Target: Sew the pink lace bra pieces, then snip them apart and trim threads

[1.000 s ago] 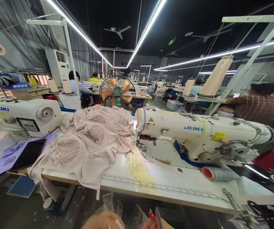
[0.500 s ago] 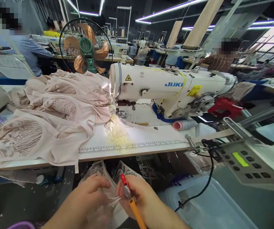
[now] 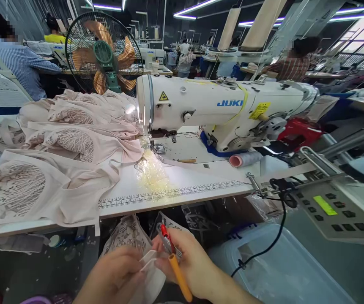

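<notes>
Below the table edge, my left hand (image 3: 118, 270) is closed on the pale edge of a lace garment (image 3: 127, 236). My right hand (image 3: 191, 261) is closed around a small metal tool (image 3: 180, 276) with a red tip and an orange tubular handle; its exact kind does not show. The right fingertips are close to the pale fabric strip that the left fingers pinch, and I cannot tell if they grip it too. The garment's patterned lace hangs behind both hands, and its lower part is partly hidden by them.
Above my hands stands a white sewing machine (image 3: 194, 101) on a table with a printed ruler (image 3: 169, 193). Beige lace garments (image 3: 74, 143) are heaped left. A control panel (image 3: 330, 207) and a clear plastic bin (image 3: 283, 261) are right. Behind are a fan (image 3: 104, 52) and several people.
My left hand has shifted slightly down, and a pale fabric edge now shows between the hands. The tool stays in my right hand. The whole view has shifted a little.
</notes>
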Tool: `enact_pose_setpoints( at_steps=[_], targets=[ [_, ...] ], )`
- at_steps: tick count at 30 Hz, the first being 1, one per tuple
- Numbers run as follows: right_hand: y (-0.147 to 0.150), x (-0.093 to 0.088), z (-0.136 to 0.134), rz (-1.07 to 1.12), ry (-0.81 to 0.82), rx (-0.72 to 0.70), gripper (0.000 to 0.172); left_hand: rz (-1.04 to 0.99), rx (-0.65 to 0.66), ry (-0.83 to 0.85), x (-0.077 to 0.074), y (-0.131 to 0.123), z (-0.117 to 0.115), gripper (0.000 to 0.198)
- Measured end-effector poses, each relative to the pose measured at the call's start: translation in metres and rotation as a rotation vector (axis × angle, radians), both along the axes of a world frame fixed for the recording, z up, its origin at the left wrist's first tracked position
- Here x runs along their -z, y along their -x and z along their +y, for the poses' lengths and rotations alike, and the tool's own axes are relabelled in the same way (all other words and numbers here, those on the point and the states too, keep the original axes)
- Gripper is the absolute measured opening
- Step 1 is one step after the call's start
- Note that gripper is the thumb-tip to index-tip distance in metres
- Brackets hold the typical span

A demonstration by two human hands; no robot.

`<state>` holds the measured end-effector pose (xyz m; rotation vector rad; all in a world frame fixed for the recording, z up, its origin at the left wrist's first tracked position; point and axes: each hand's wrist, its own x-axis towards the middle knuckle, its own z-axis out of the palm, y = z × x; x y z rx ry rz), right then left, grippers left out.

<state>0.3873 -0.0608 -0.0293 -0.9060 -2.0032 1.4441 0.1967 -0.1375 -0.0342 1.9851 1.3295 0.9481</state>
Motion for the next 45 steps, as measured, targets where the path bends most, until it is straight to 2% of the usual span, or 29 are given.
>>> enact_pose_setpoints(
  at_steps=[4,9,13,19,21,24,29,34,36,38,42,45],
  targets=[
    [0.004,-0.001,-0.002,0.033,0.108,-0.012,0.023,0.048,-0.016,0.025,0.006,0.003,-0.002,0.016],
    [0.006,-0.003,-0.004,0.076,0.096,-0.04,0.025,0.085,-0.138,0.108,0.01,0.002,-0.006,0.018],
    [0.006,-0.002,-0.003,0.081,0.086,-0.034,0.021,0.026,-0.194,0.196,0.01,-0.003,-0.007,0.005],
    [0.007,-0.004,-0.006,0.083,0.084,-0.006,0.018,0.079,-0.19,0.044,0.008,-0.015,-0.002,0.014],
    [0.004,-0.007,-0.004,0.052,0.102,-0.022,0.021,0.081,-0.192,0.05,0.009,-0.017,-0.002,0.018],
    [-0.006,-0.008,0.005,-0.054,0.073,-0.121,0.031,0.051,-0.178,0.131,0.008,-0.017,-0.002,0.02],
    [-0.029,0.0,0.028,-0.332,-0.168,-0.361,0.061,-0.048,-0.095,0.281,0.0,-0.014,0.001,0.017],
    [-0.045,0.008,0.03,-0.485,-0.216,-0.448,0.065,-0.099,-0.1,0.281,-0.004,-0.012,0.002,0.022],
    [-0.05,0.007,0.027,-0.485,-0.212,-0.433,0.065,-0.08,-0.111,0.289,-0.004,-0.012,0.002,0.023],
    [-0.051,0.004,0.023,-0.46,-0.195,-0.361,0.065,-0.054,-0.117,0.288,-0.005,-0.014,0.003,0.023],
    [-0.044,0.001,0.011,-0.238,-0.084,-0.096,0.064,0.014,-0.162,0.227,-0.008,-0.02,0.011,0.025],
    [-0.031,0.003,0.0,-0.142,-0.01,-0.044,0.051,0.068,-0.18,0.179,-0.004,-0.026,0.017,0.025]
  ],
)
